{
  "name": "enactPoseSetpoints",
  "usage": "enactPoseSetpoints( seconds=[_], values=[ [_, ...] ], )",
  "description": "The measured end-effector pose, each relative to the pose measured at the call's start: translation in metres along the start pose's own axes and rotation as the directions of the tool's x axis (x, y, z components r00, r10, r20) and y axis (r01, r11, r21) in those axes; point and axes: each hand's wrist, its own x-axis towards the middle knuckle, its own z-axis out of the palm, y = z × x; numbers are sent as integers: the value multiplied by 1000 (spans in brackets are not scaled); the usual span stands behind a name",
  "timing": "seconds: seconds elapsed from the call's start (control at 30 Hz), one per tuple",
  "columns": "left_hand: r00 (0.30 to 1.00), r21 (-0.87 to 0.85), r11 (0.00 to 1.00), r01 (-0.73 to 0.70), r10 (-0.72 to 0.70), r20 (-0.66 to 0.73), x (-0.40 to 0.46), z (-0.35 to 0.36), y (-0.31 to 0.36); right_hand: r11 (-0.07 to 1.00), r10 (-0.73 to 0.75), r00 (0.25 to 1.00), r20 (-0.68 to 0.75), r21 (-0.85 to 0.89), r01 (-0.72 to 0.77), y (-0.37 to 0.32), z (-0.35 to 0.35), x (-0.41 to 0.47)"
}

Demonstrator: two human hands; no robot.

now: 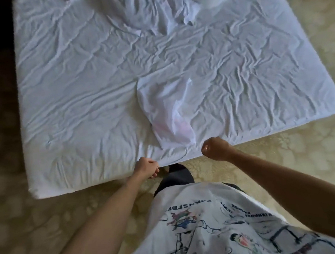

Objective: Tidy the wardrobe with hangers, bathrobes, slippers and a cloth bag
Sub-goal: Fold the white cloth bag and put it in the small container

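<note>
Head view: white cloth bag (166, 110) lies flat on the wrinkled bed sheet (76, 92), near the mattress's near edge. Left hand (146, 167) pinches its lower edge. Right hand (215, 148) is fisted at that edge; whether it holds the fabric cannot be told.

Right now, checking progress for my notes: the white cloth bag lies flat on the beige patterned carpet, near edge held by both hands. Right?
Not the carpet: the head view shows the white cloth bag lying on the wrinkled white bed sheet. Both hands, left and right, hold its near edge.
</note>
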Motion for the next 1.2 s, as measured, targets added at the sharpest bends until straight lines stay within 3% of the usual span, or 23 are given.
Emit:
enactPoseSetpoints(
  seconds=[0.1,0.33,0.6,0.7,0.8,0.9,1.03,1.2],
  values=[
    [1000,-17,1000,-3,4,25,19,-2,31,996,45,998,43,-78,-41,23,-25,24],
    [1000,-67,998,12,-11,5,71,-25,88,994,85,990,112,-74,-77,38,-80,89],
    [981,-141,982,128,-147,-130,180,-46,113,997,68,988,135,-57,-60,35,-102,231],
    [951,-158,975,157,-193,-244,237,-63,127,996,93,992,90,-16,-92,30,-103,286],
    [889,-146,984,98,-153,-432,301,-86,143,963,254,967,-30,101,-250,29,-102,345],
    [832,-194,981,25,-127,-540,369,-105,149,822,457,889,-20,392,-414,37,-94,405],
    [820,-258,966,-12,-138,-556,439,-112,156,581,532,846,32,713,-392,33,-85,458],
    [910,-470,872,-139,-75,-408,468,-111,161,405,481,867,130,844,-351,26,-90,494]
  ],
)
